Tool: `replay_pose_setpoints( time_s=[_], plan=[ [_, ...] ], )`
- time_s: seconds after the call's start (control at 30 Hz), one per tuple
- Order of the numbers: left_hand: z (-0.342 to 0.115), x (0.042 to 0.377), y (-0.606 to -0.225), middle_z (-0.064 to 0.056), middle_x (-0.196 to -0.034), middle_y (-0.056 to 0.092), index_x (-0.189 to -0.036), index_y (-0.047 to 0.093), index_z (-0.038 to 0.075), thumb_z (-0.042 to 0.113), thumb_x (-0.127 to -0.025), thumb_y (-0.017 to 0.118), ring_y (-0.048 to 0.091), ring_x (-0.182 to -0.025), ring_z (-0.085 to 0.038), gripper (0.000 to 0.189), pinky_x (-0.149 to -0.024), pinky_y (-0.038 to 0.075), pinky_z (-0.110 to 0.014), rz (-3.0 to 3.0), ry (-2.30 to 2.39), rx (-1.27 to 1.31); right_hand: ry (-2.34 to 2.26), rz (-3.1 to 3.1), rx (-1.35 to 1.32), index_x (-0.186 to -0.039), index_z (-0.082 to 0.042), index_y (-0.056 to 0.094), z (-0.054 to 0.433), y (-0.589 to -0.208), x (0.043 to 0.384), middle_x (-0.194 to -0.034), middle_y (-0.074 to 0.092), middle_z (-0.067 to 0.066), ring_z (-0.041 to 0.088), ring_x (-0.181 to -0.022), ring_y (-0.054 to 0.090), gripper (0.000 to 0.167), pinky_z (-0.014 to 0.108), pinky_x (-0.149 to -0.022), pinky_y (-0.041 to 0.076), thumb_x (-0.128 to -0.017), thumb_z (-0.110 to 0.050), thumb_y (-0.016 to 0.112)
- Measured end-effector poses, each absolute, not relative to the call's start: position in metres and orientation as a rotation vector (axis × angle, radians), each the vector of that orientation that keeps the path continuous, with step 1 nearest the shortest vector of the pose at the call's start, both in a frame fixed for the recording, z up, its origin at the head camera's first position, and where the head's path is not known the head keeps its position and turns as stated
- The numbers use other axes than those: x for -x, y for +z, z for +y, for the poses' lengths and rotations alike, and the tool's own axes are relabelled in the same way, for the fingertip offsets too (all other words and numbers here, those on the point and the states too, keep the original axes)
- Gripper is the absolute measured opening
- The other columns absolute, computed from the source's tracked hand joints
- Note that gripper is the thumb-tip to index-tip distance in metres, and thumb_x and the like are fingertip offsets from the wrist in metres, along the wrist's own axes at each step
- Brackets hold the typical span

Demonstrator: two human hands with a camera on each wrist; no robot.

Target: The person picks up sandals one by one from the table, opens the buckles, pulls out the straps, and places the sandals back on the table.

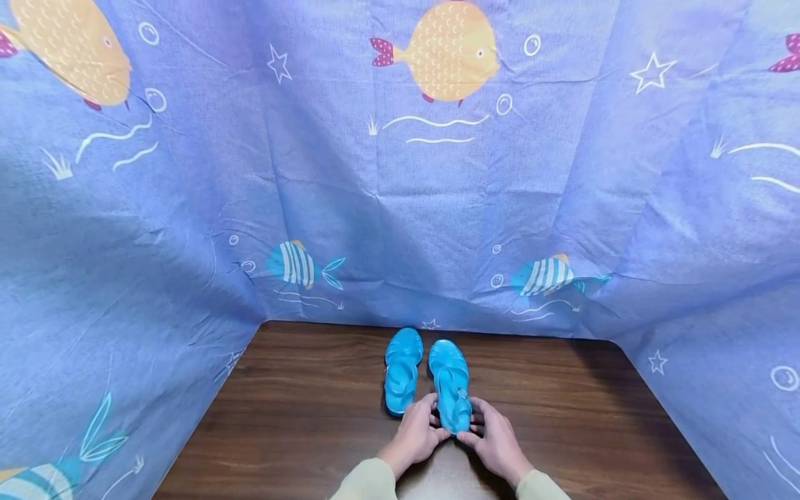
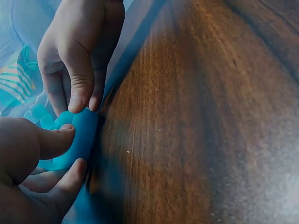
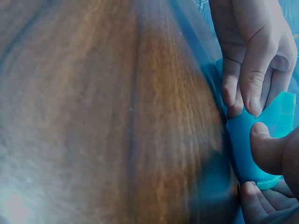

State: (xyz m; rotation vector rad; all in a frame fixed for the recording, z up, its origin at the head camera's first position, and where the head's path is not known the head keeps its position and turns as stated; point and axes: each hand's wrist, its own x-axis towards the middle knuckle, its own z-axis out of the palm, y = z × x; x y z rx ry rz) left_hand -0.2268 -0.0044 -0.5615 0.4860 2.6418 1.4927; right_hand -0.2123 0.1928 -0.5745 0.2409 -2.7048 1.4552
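Note:
A pair of bright blue strappy sandals lies on the brown wooden tabletop, toes toward the fabric wall. Both hands are at the heel of the right-hand sandal (image 1: 447, 355). My left hand (image 1: 417, 430) grips its left side, the thumb at the back of the heel. On the other side my right hand (image 1: 498, 439) holds it, fingers along the edge and thumb at the heel too. Both wrist views show the thumbs close together on the blue heel (image 2: 85, 133). Just left of the hands, the other sandal (image 1: 403, 345) lies flat, its heel near the left fingers.
Blue fabric (image 1: 431, 229) printed with fish, stars and bubbles rises behind the table and along both sides. The sandals' toes are close to its lower edge. Dark wood tabletop (image 1: 300, 410) extends to the left and right of the sandals.

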Motion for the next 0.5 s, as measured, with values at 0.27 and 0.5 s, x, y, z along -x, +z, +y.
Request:
replay_pose_setpoints(
  time_s=[0.27, 0.5],
  plan=[
    [-0.006, 0.222, -0.561, -0.007, -0.107, 0.075, -0.134, 0.060, -0.006, 0.002, -0.082, 0.088, 0.074, -0.084, -0.015, 0.059, -0.076, 0.059, -0.028, 2.640, 1.490, -0.514, 1.469, -2.696, -0.280, -0.135, 0.011, 0.058, 0.194, -0.576, 0.208, -0.113, 0.072, 0.016, 0.023, -0.098, 0.071, 0.066, 0.029, -0.081, 0.062, -0.080, -0.004, 0.091],
    [-0.015, 0.227, -0.553, -0.011, -0.102, 0.075, -0.122, 0.066, -0.007, -0.003, -0.085, 0.081, 0.072, -0.083, -0.011, 0.041, -0.077, 0.058, -0.026, 2.751, 1.296, -0.620, 1.476, -2.675, -0.313, -0.134, 0.011, 0.058, 0.197, -0.576, 0.207, -0.115, 0.071, 0.017, 0.025, -0.098, 0.072, 0.062, 0.028, -0.081, 0.062, -0.082, -0.005, 0.089]
  ],
)
